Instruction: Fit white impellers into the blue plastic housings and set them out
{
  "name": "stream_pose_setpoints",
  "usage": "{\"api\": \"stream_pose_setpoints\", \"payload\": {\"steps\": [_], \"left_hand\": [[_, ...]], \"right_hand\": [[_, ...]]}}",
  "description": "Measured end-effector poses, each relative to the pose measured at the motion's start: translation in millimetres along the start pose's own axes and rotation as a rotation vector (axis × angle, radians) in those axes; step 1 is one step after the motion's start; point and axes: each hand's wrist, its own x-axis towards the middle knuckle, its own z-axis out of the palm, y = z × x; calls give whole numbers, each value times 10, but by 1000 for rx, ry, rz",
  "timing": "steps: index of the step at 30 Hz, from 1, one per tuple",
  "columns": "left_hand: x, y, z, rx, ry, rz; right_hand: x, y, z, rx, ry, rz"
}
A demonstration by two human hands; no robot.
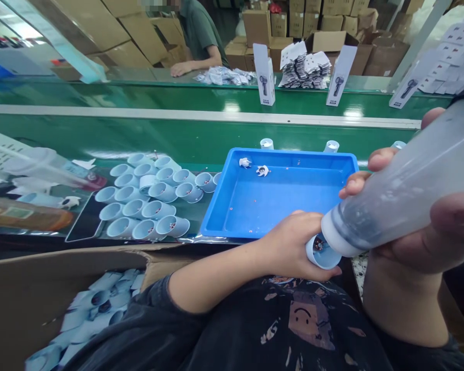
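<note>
My left hand is wrapped round a light blue cup in front of my body, with small dark and reddish parts inside it. A large translucent bottle-shaped tool with a white collar is gripped in my right hand. Its collar end is at the cup's rim and hides part of the opening. Just beyond my left hand lies a blue tray, holding two small white finned pieces, one of them with a dark centre, and tiny reddish bits.
Several light blue cups stand left of the tray. A cardboard box of similar parts is at lower left. White printed boxes stand along the green conveyor. Across it, a person in a green shirt rests a hand near plastic bags.
</note>
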Motion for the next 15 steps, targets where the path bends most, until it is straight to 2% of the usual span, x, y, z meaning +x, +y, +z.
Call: {"api": "stream_pose_setpoints", "payload": {"steps": [8, 11, 13, 15], "left_hand": [[-31, -26, -18, -19, 16, 11], [-36, 1, -21, -22, -1, -25], [-55, -31, -47, -2, -50, -72], [-119, -156, -117, 66, -85, -140]], "right_hand": [[24, 15, 74, -41, 41, 41], [59, 25, 124, -52, 32, 61], [44, 8, 72, -48, 12, 79], [-14, -30, -115, -92, -23, 75]]}}
